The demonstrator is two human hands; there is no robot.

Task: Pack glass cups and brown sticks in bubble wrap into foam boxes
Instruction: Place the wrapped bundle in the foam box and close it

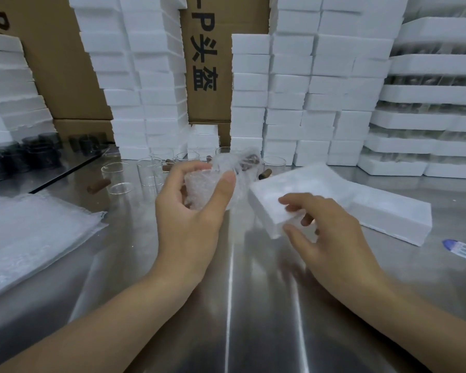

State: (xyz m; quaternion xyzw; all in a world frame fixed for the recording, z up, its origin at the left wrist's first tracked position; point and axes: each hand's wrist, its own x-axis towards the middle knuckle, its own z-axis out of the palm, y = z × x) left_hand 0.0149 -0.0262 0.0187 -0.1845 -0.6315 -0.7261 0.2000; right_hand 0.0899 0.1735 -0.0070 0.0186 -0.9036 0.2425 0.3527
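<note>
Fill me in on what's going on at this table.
A person is packing at a metal table. The left hand holds a bubble-wrap bundle with something brown showing inside, while the right hand grips the near corner of a foam box. Loose glass cups and brown sticks wait behind, and bubble-wrap sheets lie at the left.

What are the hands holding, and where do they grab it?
The left hand grips the bubble-wrap bundle around its near end; right hand pinches the foam box at its near corner.
</note>
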